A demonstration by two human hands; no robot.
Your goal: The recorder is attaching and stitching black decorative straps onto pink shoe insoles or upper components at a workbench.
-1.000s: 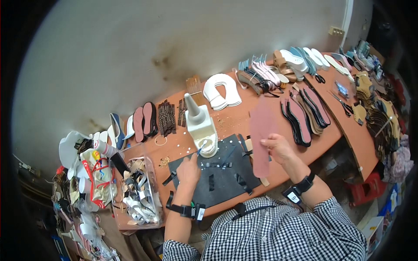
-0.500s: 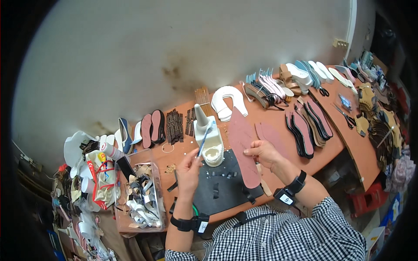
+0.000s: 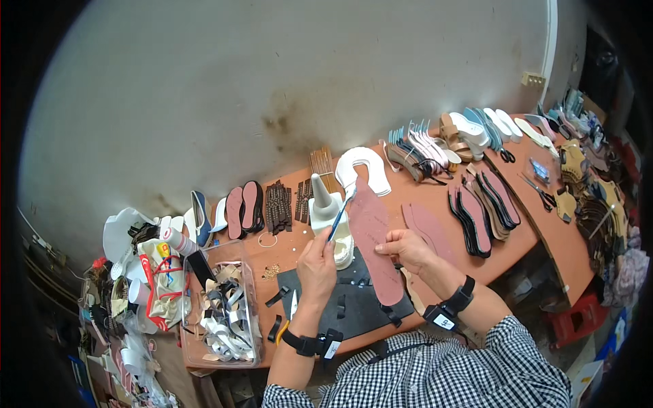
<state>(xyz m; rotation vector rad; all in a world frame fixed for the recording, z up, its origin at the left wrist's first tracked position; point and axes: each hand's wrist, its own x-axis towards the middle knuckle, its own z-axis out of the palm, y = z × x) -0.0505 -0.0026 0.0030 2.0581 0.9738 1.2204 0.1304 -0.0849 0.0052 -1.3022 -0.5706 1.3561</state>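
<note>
We hold a thin blue-handled brush [image 3: 341, 212] pinched in our left hand [image 3: 317, 260], its tip raised just above the white glue pot [image 3: 331, 221] beyond our knuckles. Our right hand [image 3: 407, 249] grips the reddish-brown sole [image 3: 375, 238] by its edge, fingers closed on it, the sole stretching away over the dark mat [image 3: 354, 306] beneath both hands
</note>
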